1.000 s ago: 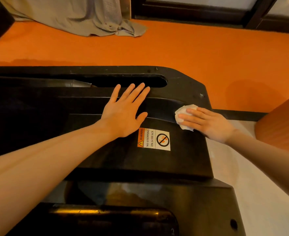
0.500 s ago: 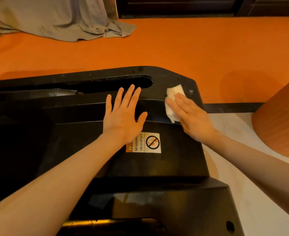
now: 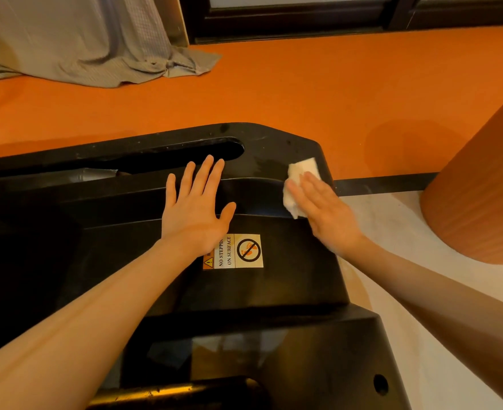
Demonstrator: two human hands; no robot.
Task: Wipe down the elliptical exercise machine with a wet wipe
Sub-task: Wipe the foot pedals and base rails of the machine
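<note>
The black plastic base of the elliptical machine (image 3: pixel 274 291) fills the lower middle of the view, with a long slot (image 3: pixel 185 152) along its far edge. My left hand (image 3: pixel 195 208) lies flat on the cover with straight, spread fingers. A white wet wipe (image 3: pixel 299 184) lies on the far right corner of the cover. My right hand (image 3: pixel 324 211) presses it down with straight fingers, which hide its near part. A faint wet streak shows left of the wipe.
A warning sticker (image 3: pixel 238 251) reading "no stepping on surface" sits below my left hand. Orange floor (image 3: pixel 303 93) lies beyond the machine, pale floor (image 3: pixel 407 291) to its right. An orange column (image 3: pixel 487 184) stands at right. Grey curtain cloth (image 3: pixel 81 39) pools at top left.
My right hand has slid the wipe away from me, from the cover's curved ridge up onto its far right corner. My left hand has stayed flat on the cover.
</note>
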